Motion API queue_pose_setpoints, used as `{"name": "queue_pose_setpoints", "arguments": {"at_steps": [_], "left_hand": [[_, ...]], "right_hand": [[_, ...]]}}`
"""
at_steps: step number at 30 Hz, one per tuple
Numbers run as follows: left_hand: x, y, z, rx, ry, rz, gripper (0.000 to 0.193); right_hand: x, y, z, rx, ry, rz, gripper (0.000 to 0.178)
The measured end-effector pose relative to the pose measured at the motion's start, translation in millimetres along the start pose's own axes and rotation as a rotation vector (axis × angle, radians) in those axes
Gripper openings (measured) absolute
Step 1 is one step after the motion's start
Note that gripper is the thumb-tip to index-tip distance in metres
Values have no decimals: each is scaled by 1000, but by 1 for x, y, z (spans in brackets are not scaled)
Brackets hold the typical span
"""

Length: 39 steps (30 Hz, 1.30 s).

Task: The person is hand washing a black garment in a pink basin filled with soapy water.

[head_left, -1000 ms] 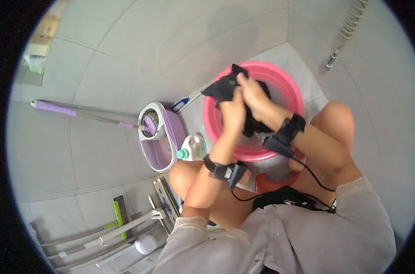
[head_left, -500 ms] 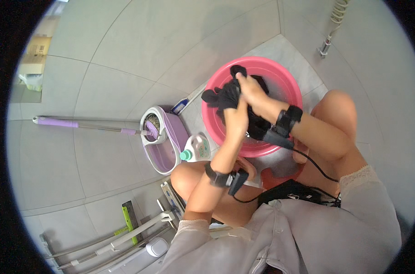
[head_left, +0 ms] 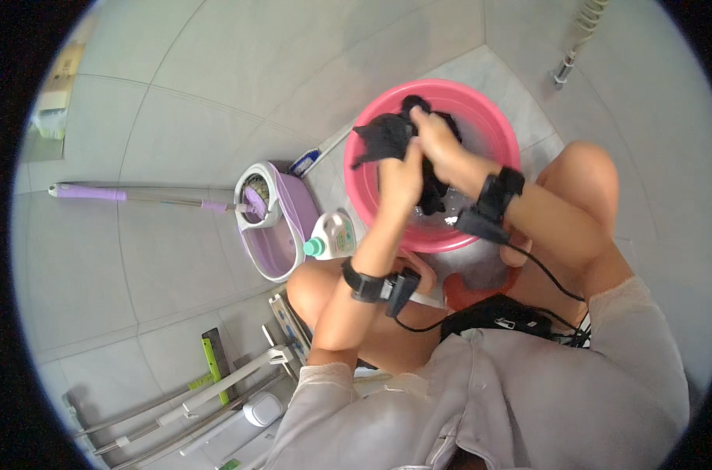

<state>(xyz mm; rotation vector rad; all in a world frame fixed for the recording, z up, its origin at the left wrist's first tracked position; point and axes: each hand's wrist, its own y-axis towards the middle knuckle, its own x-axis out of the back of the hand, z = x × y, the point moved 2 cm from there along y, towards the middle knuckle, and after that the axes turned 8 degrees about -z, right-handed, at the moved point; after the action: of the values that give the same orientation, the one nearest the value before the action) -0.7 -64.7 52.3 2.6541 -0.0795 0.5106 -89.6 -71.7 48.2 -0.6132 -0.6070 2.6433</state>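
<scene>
Both the left hand (head_left: 403, 180) and right hand (head_left: 443, 149) grasp a bunched black cloth (head_left: 385, 139) over the pink basin (head_left: 357, 188), its flap toward eleven o'clock, nearer the left hand, long axis unclear

Right hand (head_left: 443, 150) and left hand (head_left: 403, 182), centre of frame: outlines blurred; left fingers largely hidden by the black cloth (head_left: 385, 138). Garment type of the cloth cannot be determined. Pink basin (head_left: 506, 129): bottom mostly obscured by cloth and hands. Red object (head_left: 456, 293), lower centre: partly concealed, kind undetermined. Coiled hose (head_left: 591, 17), upper right: cut off by top edge. Bottle (head_left: 338, 235), left of centre: label print too small to read.
</scene>
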Motion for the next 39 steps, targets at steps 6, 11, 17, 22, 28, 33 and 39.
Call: {"name": "queue_pose_setpoints", "arguments": {"at_steps": [6,11,17,22,28,33,39], "left_hand": [[19,19,7,565,-122,10,25],[12,13,0,248,-89,-26,21],[2,8,-7,106,13,-117,24],[17,15,-10,491,-221,-62,25],[26,28,-23,911,-523,45,26],[3,13,-6,340,-129,-70,17],[53,51,16,846,-671,-167,17]], "right_hand": [[-19,-36,-16,231,-89,12,32],[-8,-12,-19,205,-225,24,34],[4,1,-2,64,-5,32,38],[-4,-23,-11,313,-233,90,34],[-21,-50,-21,639,-113,0,37],[-1,-24,-10,256,-169,109,37],[20,-21,42,195,-49,150,25]]}}
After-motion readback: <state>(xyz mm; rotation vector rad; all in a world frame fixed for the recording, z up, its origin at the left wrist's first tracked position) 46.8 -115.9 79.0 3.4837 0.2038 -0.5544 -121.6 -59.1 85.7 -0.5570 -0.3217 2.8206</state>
